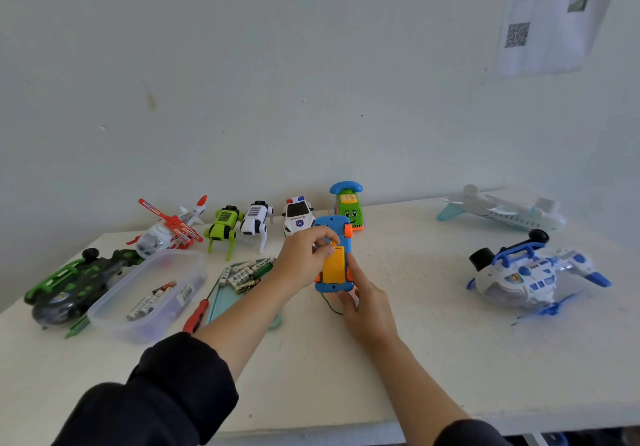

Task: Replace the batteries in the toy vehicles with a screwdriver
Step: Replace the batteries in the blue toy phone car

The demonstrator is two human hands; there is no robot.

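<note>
A blue toy phone car (334, 226) lies upside down at the middle of the white table (415, 359), its orange-yellow battery cover (334, 267) facing up. My left hand (306, 253) pinches the far end of that cover with curled fingers. My right hand (363, 302) grips the car's near right side, thumb under its front edge. A red-handled screwdriver (196, 314) lies on the table to the left, beside a teal tray (216, 302) holding several batteries (247, 274).
A clear plastic tub (114, 302) with several batteries sits at left, beside a green-black helicopter (74, 284). Along the wall stand a red-white helicopter (173, 229), two robot dogs, a police car (298, 217) and a green phone car (349, 208). A white plane (502, 212) and a blue-white helicopter (530, 274) lie at right.
</note>
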